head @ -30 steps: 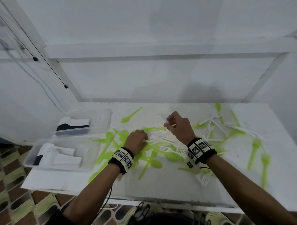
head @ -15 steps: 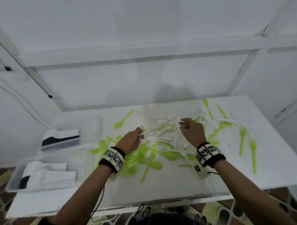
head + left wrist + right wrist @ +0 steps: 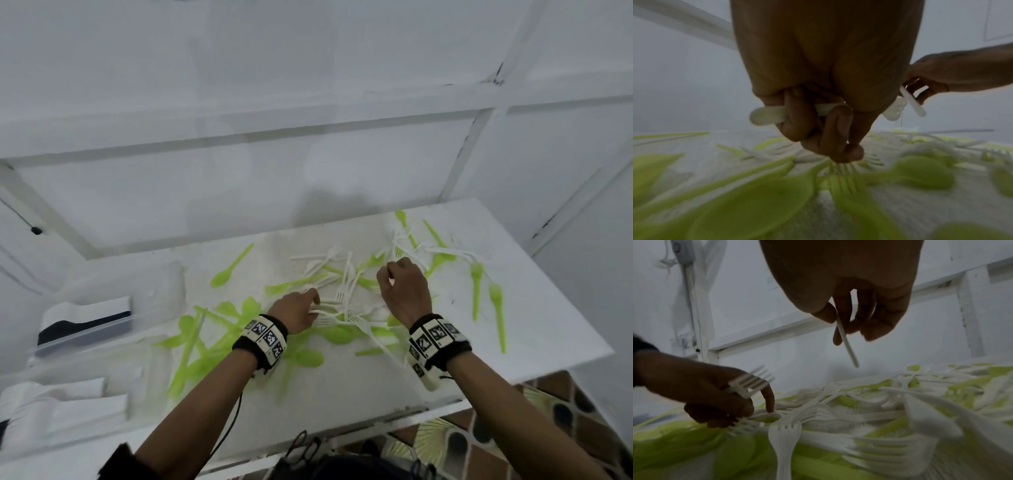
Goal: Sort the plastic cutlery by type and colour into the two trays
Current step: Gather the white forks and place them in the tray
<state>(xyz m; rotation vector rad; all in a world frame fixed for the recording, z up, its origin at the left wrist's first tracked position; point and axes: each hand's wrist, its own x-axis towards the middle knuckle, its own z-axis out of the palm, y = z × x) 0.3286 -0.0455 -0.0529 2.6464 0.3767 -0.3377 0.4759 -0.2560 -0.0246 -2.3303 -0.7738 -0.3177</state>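
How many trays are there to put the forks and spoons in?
2. The far tray is on the left, toward the wall. The near tray is just in front of it, closer to the person. No others seem hidden.

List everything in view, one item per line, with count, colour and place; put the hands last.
Table: one, white, centre of the head view.
Green cutlery: many spoons and forks, lime green, scattered across the table, densest at the left of the pile.
White cutlery: many pieces, mostly forks, white, tangled in the middle and far right of the pile.
Trays: two, clear plastic, at the table's left end, with white and black inserts.
Wrist bands: two, black with white marker tiles, one on each wrist.
Left hand: grips a white fork and touches the pile.
Right hand: pinches a white handle above the pile.
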